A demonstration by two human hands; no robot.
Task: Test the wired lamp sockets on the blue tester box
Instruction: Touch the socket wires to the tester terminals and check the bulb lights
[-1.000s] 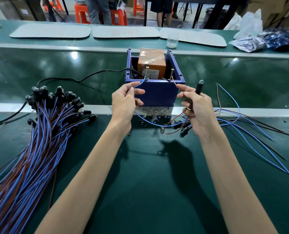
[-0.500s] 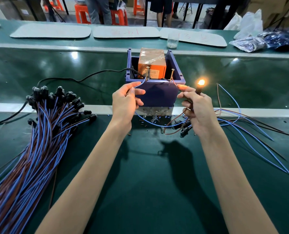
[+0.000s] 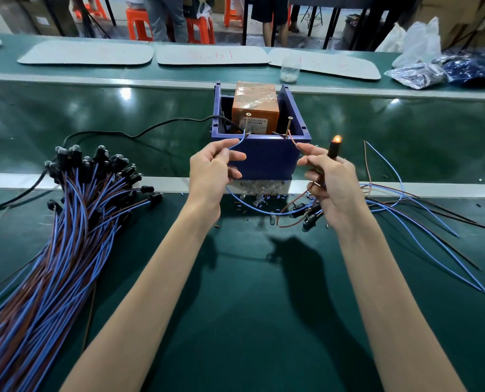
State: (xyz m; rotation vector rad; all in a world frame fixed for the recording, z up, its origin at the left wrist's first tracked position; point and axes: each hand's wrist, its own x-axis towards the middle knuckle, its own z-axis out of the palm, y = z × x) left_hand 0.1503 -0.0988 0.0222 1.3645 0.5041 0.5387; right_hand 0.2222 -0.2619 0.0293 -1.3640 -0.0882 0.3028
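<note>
The green bench (image 3: 250, 321) carries a big bundle of wired sockets (image 3: 65, 236) fanned out at the left, within reach, probably the stock waiting for its turn. The blue tester box (image 3: 266, 157) sits in the middle at the far edge of the work area, its open top facing the person so that the two upright metal pins (image 3: 289, 124) in front of the orange block (image 3: 255, 108) can be reached. A few loose wired pieces (image 3: 422, 222) lie at the right, likely those already checked.

The left hand (image 3: 210, 171) pinches the blue wire (image 3: 242, 138) between thumb and forefinger and leads its bare end to the left pin. The right hand (image 3: 334, 185) has its fingers curled round the socket (image 3: 333, 149) and pinches the brown wire (image 3: 292, 140) towards the right pin. The socket stands upright beside the box, and its bulb glows orange, so this piece seems to pass.
</note>
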